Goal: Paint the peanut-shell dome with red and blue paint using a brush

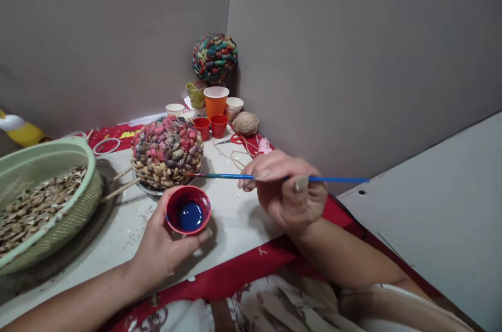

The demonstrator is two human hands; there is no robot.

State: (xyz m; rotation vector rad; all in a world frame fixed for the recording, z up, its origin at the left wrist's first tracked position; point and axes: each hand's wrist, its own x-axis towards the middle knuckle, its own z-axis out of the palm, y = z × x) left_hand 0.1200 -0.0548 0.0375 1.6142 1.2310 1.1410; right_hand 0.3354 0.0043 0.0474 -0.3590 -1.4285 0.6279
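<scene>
My left hand (164,245) is closed around a small red cup (188,210) holding dark blue paint, just above the table's near part. My right hand (288,191) pinches a thin blue paintbrush (337,179) held level, its tip reaching left to the side of a dome (167,150) covered in peanut shells, partly painted pink, dark and tan. The dome rests on a dish with sticks poking out at its left.
A green colander (58,164) with loose shells sits at the left. Behind the dome stand an orange cup (216,100), two small red cups (209,126), paper cups, a twine ball (245,123), red scissors (235,139) and a multicoloured shell ball (215,58). Grey walls enclose the corner.
</scene>
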